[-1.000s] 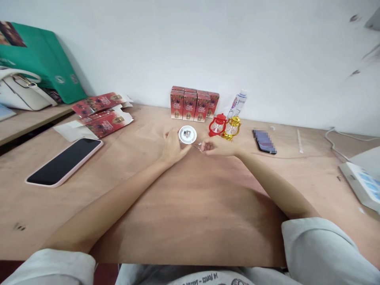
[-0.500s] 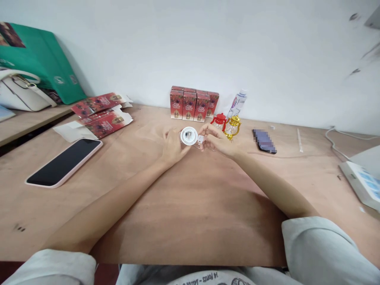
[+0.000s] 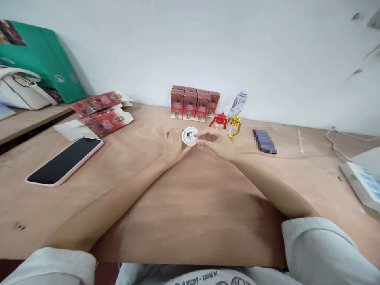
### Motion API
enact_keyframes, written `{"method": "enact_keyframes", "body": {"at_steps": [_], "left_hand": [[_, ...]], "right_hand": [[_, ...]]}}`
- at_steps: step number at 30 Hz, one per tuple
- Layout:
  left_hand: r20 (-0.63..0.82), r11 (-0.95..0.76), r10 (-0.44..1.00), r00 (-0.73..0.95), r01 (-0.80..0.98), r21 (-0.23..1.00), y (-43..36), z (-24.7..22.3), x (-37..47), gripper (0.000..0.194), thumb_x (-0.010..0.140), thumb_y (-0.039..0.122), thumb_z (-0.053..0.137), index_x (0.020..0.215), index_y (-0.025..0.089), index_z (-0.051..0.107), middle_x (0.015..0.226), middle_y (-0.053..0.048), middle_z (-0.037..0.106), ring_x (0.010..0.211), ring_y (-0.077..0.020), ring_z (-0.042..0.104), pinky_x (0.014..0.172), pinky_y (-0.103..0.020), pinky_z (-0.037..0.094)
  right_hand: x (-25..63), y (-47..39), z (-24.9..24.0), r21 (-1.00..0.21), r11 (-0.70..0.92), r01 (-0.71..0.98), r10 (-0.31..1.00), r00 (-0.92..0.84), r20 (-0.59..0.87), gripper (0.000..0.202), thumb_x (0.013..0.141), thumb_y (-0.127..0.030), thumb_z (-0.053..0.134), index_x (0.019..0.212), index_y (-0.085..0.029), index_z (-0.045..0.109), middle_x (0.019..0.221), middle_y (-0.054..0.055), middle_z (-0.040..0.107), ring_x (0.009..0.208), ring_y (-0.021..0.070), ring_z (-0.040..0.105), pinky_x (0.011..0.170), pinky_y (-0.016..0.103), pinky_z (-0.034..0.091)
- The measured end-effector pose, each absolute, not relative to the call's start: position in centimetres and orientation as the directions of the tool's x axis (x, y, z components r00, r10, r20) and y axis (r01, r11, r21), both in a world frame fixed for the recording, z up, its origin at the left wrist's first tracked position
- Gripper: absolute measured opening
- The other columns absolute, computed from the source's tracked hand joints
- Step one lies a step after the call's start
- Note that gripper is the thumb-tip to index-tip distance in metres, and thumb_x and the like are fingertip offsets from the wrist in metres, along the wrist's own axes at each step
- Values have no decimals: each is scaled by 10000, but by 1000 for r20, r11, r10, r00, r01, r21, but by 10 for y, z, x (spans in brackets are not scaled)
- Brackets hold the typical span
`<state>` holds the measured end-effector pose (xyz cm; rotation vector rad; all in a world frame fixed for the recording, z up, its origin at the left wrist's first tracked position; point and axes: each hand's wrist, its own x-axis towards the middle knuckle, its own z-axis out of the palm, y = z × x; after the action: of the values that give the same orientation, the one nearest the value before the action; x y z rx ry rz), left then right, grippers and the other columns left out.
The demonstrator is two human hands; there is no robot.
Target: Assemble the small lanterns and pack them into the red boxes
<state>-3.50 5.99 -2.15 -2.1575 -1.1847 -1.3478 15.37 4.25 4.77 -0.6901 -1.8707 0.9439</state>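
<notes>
Left hand (image 3: 173, 145) cups the white base (image 3: 186, 140), likely light, best rim-held; right hand (image 3: 214, 141) near-pinched over its right side, hold unclear!

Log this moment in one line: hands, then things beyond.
left hand: holds round white piece | right hand: at the piece's right side, grip unclear | beyond: red lantern, gold lantern, bottle, red boxes

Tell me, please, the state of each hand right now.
Left hand: closed on the white disc.
Right hand: fingertips over the disc; grip cannot be told.
</notes>
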Motion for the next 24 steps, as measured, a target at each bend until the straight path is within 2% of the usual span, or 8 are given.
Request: {"method": "enact_keyframes", "body": {"at_steps": [2,5,7,10,13,19,24], "left_hand": [[871,-609,439,221,786,108,60,-22,-35,477,886,500,534,1213,173,416,1112,-133,645,1049,-276,605,882,-449,422],[868,-613,437,237,784,95,60,-22,-34,476,896,522,510,1213,179,417,1130,-130,646,1049,-266,604,881,-437,410],[866,-614,437,242,784,91,60,-21,-35,483,903,521,502,1218,165,417,1137,-139,644,1058,-264,602,888,-433,403],[865,-613,435,250,785,81,59,-21,-35,493,906,506,507,1230,145,417,1134,-148,644,1066,-266,602,894,-431,399],[861,-615,450,238,781,105,59,-21,-35,496,897,510,518,1218,144,427,1126,-152,648,1061,-278,607,896,-441,395],[845,-633,471,253,764,124,56,-18,-33,443,900,447,536,1202,141,428,1133,-151,644,1074,-271,603,900,-439,372],[837,-650,474,274,750,122,53,-16,-33,437,903,449,516,1203,147,417,1140,-153,642,1071,-273,602,906,-443,356]], "right_hand": [[155,43,44,-646,736,203,651,-476,592,133,818,-296,682,895,-190,707,903,60,733,796,165,681,745,303,549],[158,44,40,-232,892,387,432,-587,684,163,920,-260,547,895,-175,683,856,82,712,774,165,656,714,293,518],[159,45,38,10,883,470,333,-640,692,211,956,-244,479,893,-170,666,829,90,692,752,167,633,676,288,495],[161,45,37,254,810,528,224,-680,698,222,967,-212,453,870,-180,650,789,73,665,700,156,593,639,279,469],[161,44,37,363,772,523,137,-693,708,191,956,-183,476,852,-190,636,777,59,662,694,148,585,638,275,469],[160,39,38,411,765,496,2,-640,768,89,924,-162,544,918,-189,628,820,61,702,717,139,622,651,260,506],[154,36,38,452,731,512,-89,-586,806,79,888,-148,603,820,-188,610,716,30,687,638,131,576,595,257,478]]}}
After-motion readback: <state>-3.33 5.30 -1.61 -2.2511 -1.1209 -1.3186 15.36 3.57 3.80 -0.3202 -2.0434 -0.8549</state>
